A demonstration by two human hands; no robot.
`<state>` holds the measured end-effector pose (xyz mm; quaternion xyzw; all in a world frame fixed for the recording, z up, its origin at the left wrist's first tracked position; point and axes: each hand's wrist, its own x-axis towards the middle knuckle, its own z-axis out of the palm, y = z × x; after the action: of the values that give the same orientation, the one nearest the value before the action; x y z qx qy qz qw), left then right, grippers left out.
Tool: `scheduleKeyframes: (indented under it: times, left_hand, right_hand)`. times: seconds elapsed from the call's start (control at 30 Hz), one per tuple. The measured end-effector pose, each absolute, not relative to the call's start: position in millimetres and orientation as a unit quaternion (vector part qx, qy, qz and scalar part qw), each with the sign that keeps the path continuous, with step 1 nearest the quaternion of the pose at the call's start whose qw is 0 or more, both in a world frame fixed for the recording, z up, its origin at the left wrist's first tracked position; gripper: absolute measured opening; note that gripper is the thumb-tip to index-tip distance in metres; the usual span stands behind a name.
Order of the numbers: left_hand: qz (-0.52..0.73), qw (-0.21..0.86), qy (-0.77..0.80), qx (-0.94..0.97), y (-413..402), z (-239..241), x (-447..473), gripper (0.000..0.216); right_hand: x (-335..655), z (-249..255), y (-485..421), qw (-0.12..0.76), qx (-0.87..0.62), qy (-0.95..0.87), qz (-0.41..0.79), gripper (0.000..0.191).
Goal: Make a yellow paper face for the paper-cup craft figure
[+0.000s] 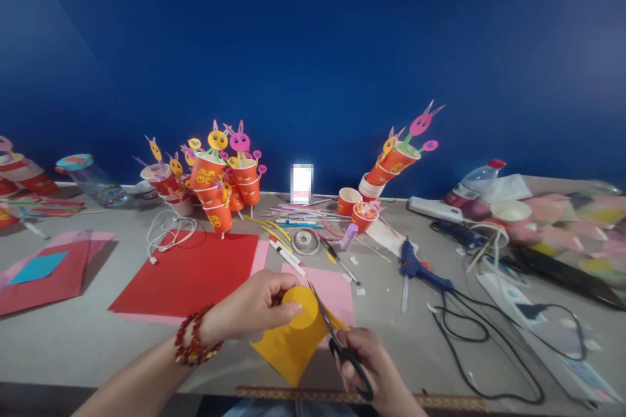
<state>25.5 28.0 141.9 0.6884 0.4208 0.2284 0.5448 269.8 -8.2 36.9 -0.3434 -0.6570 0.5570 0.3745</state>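
My left hand pinches a yellow paper circle together with a darker yellow sheet beneath it. The thumb lies across the circle's face. In my right hand is a pair of scissors with black handles, its blades pointing up and away along the circle's right edge. Part of the yellow sheet shows to the right of the blades. Pink paper lies on the table under the work. Red bead bracelets circle my left wrist.
Red sheets lie left of my hands. Red paper cups with bunny-like figures stand behind. A blue glue gun and black cables are at right. Pens and a tape roll lie ahead.
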Motion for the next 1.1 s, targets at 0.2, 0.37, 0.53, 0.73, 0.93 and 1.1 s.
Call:
scheduleKeyframes:
  times: [0.2, 0.37, 0.53, 0.73, 0.93, 1.1]
  left_hand:
    - [0.239, 0.529, 0.429, 0.691, 28, 139, 25, 0.012]
    - [0.235, 0.545, 0.437, 0.676, 27, 138, 24, 0.013]
    - [0.236, 0.547, 0.433, 0.677, 27, 140, 24, 0.014]
    - [0.229, 0.546, 0.433, 0.679, 26, 141, 24, 0.012]
    - [0.230, 0.565, 0.428, 0.666, 27, 140, 24, 0.015]
    - [0.236, 0.553, 0.431, 0.673, 28, 137, 24, 0.012]
  right_hand:
    - [270, 46, -9, 0.363, -0.349, -0.667, 0.550, 0.067]
    - [271, 48, -9, 0.361, -0.361, -0.681, 0.525, 0.067]
    - [269, 48, -10, 0.357, -0.372, -0.655, 0.552, 0.067]
    - [267, 49, -11, 0.336, -0.364, -0.634, 0.594, 0.065]
    - [268, 44, -9, 0.359, -0.365, -0.653, 0.559, 0.062]
    - [269, 40, -9, 0.364, -0.362, -0.650, 0.561, 0.063]
